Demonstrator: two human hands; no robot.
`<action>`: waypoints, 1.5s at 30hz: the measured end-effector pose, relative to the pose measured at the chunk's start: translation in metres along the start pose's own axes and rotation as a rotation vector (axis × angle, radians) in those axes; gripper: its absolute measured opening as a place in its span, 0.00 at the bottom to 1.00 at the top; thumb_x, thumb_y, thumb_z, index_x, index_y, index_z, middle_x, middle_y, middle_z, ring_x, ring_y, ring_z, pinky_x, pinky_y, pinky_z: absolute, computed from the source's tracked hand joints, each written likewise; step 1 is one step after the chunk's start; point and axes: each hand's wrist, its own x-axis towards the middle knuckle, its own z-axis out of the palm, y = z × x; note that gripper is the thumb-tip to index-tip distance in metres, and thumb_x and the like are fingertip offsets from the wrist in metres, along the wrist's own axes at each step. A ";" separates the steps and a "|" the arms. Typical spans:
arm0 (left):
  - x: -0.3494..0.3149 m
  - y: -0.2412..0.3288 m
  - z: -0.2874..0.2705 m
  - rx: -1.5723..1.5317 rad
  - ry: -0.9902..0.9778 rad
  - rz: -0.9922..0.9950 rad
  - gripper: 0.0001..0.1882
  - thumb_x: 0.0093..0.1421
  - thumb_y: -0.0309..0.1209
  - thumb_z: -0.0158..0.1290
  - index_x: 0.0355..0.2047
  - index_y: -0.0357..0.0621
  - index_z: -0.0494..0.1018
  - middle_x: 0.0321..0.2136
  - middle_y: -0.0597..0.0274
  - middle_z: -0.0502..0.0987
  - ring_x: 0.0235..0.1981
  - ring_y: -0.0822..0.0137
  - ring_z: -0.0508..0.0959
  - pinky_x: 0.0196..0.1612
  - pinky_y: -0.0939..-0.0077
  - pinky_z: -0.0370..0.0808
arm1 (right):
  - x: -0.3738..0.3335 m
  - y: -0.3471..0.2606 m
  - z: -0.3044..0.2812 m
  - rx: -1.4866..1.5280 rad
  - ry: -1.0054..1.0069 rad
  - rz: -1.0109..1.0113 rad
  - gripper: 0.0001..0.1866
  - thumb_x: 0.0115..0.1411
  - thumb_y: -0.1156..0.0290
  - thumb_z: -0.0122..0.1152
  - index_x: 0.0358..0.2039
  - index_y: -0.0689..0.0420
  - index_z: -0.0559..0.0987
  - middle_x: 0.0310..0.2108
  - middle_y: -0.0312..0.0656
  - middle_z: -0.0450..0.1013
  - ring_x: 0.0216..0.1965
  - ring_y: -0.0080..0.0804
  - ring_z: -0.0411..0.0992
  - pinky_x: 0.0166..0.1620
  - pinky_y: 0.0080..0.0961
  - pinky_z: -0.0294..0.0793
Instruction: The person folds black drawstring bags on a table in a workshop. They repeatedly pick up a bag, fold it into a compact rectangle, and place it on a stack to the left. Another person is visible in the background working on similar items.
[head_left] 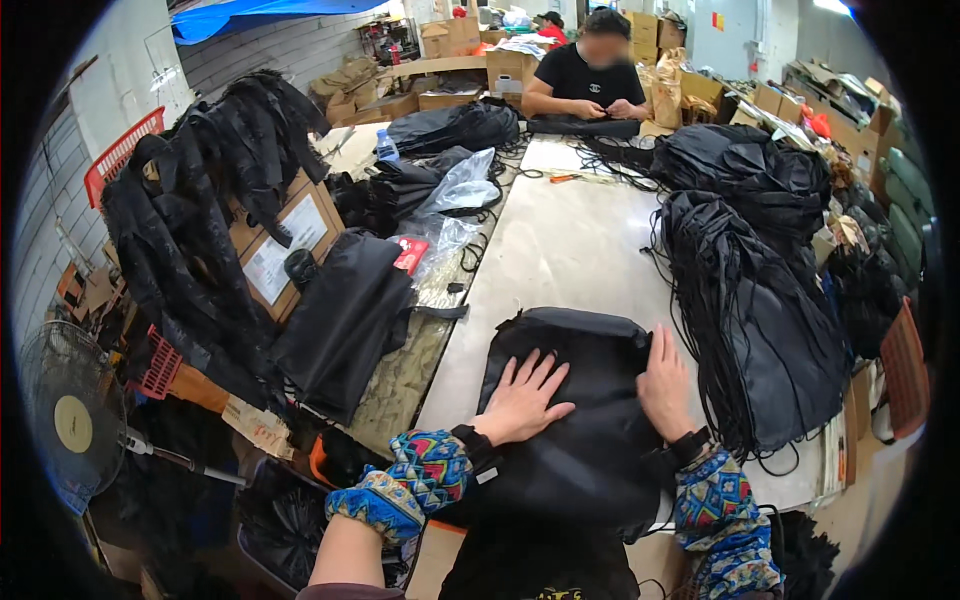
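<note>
A black fabric bag [600, 460] lies flat on the pale table in front of me, its near end reaching the table's edge by my body. My left hand [525, 400] rests palm down on the bag's left half, fingers spread. At the bag's right edge is my right hand [665, 388], its fingers stretched out and pointing away from me, the side of the hand against the fabric. Neither hand grips anything that I can see. Patterned blue sleeve covers are on both forearms.
Stacked black drawstring bags [765, 340] with loose cords line the table's right side. To the left are folded black fabric [345, 320], clear plastic bags [455, 225] and a carton [290, 245] draped with black strips. A fan [72, 422] stands lower left. Across the table sits a person [590, 80].
</note>
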 end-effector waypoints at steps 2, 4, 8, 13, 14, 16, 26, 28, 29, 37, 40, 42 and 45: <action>-0.001 -0.001 -0.004 -0.006 -0.018 -0.005 0.37 0.65 0.57 0.39 0.66 0.49 0.52 0.66 0.49 0.53 0.69 0.49 0.48 0.67 0.45 0.44 | 0.005 0.029 -0.009 -0.083 -0.206 0.066 0.28 0.47 0.78 0.55 0.52 0.63 0.68 0.45 0.52 0.70 0.48 0.51 0.69 0.44 0.43 0.74; 0.000 -0.005 -0.002 0.001 -0.024 -0.013 0.37 0.65 0.58 0.39 0.66 0.49 0.52 0.67 0.50 0.52 0.69 0.49 0.48 0.67 0.45 0.44 | 0.004 0.048 -0.022 -0.271 -0.249 0.077 0.11 0.50 0.79 0.56 0.36 0.61 0.76 0.35 0.46 0.73 0.40 0.45 0.75 0.37 0.35 0.78; 0.003 -0.015 -0.005 -0.016 -0.048 -0.045 0.38 0.64 0.58 0.39 0.66 0.49 0.53 0.67 0.50 0.52 0.69 0.49 0.48 0.67 0.45 0.44 | 0.015 0.065 -0.076 0.683 -0.391 0.623 0.08 0.53 0.78 0.57 0.35 0.64 0.77 0.27 0.44 0.76 0.25 0.30 0.76 0.26 0.25 0.75; 0.041 -0.026 0.000 -0.069 0.033 0.006 0.37 0.62 0.57 0.45 0.64 0.48 0.57 0.65 0.49 0.56 0.68 0.48 0.51 0.65 0.43 0.49 | 0.039 0.025 -0.111 1.225 -0.293 0.460 0.17 0.58 0.73 0.59 0.47 0.65 0.75 0.30 0.40 0.77 0.26 0.19 0.71 0.30 0.16 0.71; 0.045 -0.028 0.003 -0.077 0.050 -0.017 0.37 0.60 0.56 0.47 0.62 0.47 0.60 0.63 0.49 0.58 0.67 0.47 0.53 0.64 0.42 0.51 | 0.045 -0.012 -0.126 1.293 -0.450 0.277 0.21 0.59 0.73 0.59 0.53 0.64 0.72 0.39 0.43 0.78 0.31 0.22 0.73 0.35 0.18 0.72; 0.050 -0.036 -0.005 -0.153 0.018 0.045 0.30 0.57 0.50 0.54 0.55 0.46 0.70 0.60 0.45 0.63 0.64 0.43 0.56 0.62 0.42 0.57 | 0.043 -0.024 -0.105 0.749 -0.595 -0.207 0.37 0.57 0.62 0.65 0.62 0.62 0.62 0.48 0.48 0.74 0.36 0.26 0.74 0.40 0.24 0.73; -0.057 -0.014 -0.043 -0.361 0.103 -0.150 0.10 0.54 0.32 0.59 0.30 0.40 0.73 0.28 0.54 0.74 0.36 0.52 0.74 0.39 0.62 0.72 | -0.027 0.008 -0.061 0.183 -0.513 -0.164 0.23 0.56 0.54 0.62 0.44 0.59 0.73 0.39 0.49 0.71 0.38 0.54 0.73 0.43 0.37 0.73; -0.044 -0.002 -0.033 -0.378 0.107 -0.097 0.09 0.54 0.31 0.59 0.29 0.39 0.72 0.29 0.54 0.73 0.34 0.52 0.75 0.37 0.62 0.72 | -0.028 -0.001 -0.040 0.273 -0.495 -0.173 0.17 0.56 0.60 0.61 0.40 0.59 0.74 0.34 0.49 0.74 0.38 0.53 0.73 0.40 0.38 0.73; -0.035 0.004 -0.032 -0.396 0.108 -0.067 0.09 0.54 0.31 0.59 0.30 0.39 0.71 0.29 0.53 0.73 0.33 0.52 0.75 0.36 0.63 0.72 | -0.019 -0.014 -0.034 0.354 -0.553 -0.187 0.15 0.56 0.63 0.61 0.38 0.60 0.74 0.32 0.49 0.75 0.37 0.51 0.74 0.39 0.38 0.74; -0.019 0.015 -0.025 -0.481 0.119 -0.049 0.08 0.54 0.29 0.60 0.29 0.39 0.73 0.28 0.54 0.73 0.29 0.56 0.75 0.33 0.67 0.73 | 0.023 -0.006 -0.048 0.472 -0.531 -0.385 0.18 0.56 0.60 0.64 0.34 0.64 0.75 0.30 0.52 0.75 0.32 0.50 0.75 0.35 0.36 0.73; -0.020 0.012 -0.023 -0.488 0.099 -0.112 0.08 0.53 0.30 0.60 0.28 0.41 0.72 0.28 0.57 0.73 0.31 0.56 0.76 0.34 0.64 0.72 | -0.004 0.024 -0.051 0.265 -0.645 -0.454 0.19 0.52 0.58 0.66 0.29 0.62 0.73 0.27 0.51 0.73 0.33 0.53 0.73 0.35 0.39 0.71; -0.014 0.015 -0.023 -0.462 0.113 -0.089 0.08 0.53 0.30 0.60 0.28 0.41 0.72 0.28 0.57 0.74 0.30 0.56 0.76 0.34 0.64 0.73 | -0.011 0.017 -0.039 0.300 -0.673 -0.415 0.17 0.53 0.62 0.65 0.28 0.63 0.73 0.26 0.50 0.75 0.30 0.50 0.75 0.34 0.39 0.73; -0.006 0.024 -0.022 -0.488 0.103 -0.054 0.08 0.54 0.31 0.59 0.29 0.41 0.73 0.28 0.56 0.74 0.32 0.53 0.76 0.36 0.63 0.73 | -0.002 -0.027 -0.029 0.574 -0.746 -0.222 0.16 0.55 0.64 0.64 0.31 0.66 0.75 0.26 0.48 0.76 0.26 0.41 0.77 0.29 0.33 0.75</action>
